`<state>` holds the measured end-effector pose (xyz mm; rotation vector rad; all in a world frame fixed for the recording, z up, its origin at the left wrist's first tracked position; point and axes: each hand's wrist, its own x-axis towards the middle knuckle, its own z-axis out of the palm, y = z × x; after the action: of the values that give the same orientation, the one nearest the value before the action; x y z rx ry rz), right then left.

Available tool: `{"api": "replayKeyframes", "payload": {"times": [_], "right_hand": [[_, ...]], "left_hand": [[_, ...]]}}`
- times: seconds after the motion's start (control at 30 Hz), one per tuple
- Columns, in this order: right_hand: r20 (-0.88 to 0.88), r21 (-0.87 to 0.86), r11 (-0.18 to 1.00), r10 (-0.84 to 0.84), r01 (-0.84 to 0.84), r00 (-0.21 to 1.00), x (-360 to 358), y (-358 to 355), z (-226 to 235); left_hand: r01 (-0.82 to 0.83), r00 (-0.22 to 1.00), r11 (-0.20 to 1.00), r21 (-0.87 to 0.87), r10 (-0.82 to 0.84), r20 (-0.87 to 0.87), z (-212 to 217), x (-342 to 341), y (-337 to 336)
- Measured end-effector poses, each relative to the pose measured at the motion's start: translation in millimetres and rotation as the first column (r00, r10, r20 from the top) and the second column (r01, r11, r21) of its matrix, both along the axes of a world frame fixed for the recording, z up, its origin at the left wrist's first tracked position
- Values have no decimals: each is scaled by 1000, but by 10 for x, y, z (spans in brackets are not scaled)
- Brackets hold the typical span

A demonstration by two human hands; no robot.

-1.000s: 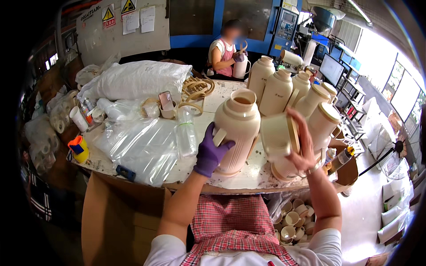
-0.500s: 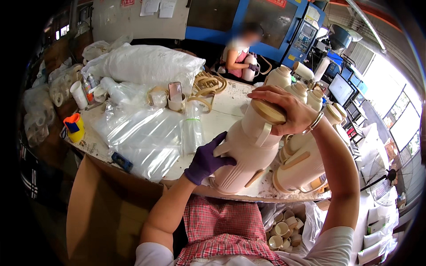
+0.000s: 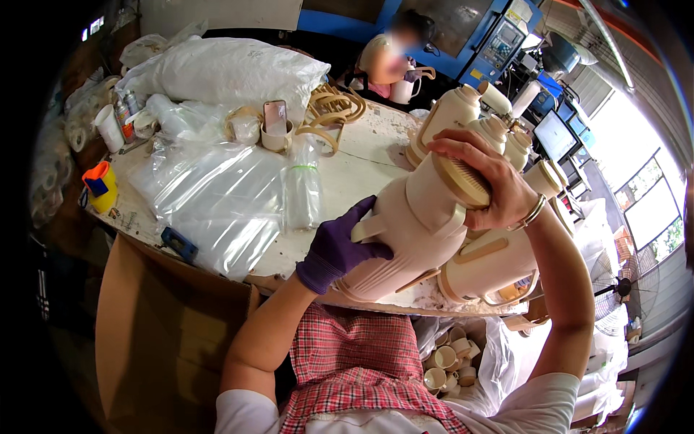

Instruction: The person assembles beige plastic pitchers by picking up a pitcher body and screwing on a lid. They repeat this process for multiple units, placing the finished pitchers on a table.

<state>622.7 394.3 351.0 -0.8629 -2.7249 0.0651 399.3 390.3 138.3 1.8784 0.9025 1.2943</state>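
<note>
A cream thermos jug (image 3: 408, 228) leans to the right at the table's front edge, its ridged tan top (image 3: 465, 183) toward the upper right. My left hand (image 3: 338, 249), in a purple glove, grips the body from the left, near a small projecting spout or handle end. My right hand (image 3: 499, 179), bare with a bracelet at the wrist, is wrapped over the top, fingers across the far rim and thumb on the near side. Just right of it lies another cream jug (image 3: 481, 271) with a tan base. The jug's underside is hidden.
More jugs (image 3: 452, 112) stand at the back right. Plastic bags (image 3: 224, 206), a phone in a cup (image 3: 277, 136) and tan handles (image 3: 336, 108) lie on the table (image 3: 361, 163). An open carton (image 3: 173, 340) and a bag of cups (image 3: 448, 362) are below. A co-worker (image 3: 387, 65) sits beyond.
Against the table, the jug tilts further to the right, with both hands moving along on it. My view has shifted slightly. The co-worker's jug has turned.
</note>
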Motion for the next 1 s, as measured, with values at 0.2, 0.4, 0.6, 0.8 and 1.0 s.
{"api": "replayKeyframes", "payload": {"times": [0.2, 0.4, 0.6, 0.8, 1.0], "right_hand": [[33, 11, 997, -73, 73, 997, -4, -28, -4], [-36, 45, 855, -515, 517, 856, -128, -188, -140], [130, 53, 556, -827, 829, 546, -350, -114, -129], [-161, -472, 760, -572, 446, 804, 129, -9, 105], [-727, -667, 571, -356, -479, 588, 150, 327, -631]], "left_hand": [[-169, 985, 982, -88, 165, -48, 6, 226, -504], [299, 949, 953, 50, -303, 91, -121, 1096, -1126], [263, 957, 961, 84, -271, 106, -187, 1305, -923], [-86, 996, 994, 63, 85, 20, 24, 167, -627], [57, 998, 994, 90, -58, 17, 66, -185, -269]]}}
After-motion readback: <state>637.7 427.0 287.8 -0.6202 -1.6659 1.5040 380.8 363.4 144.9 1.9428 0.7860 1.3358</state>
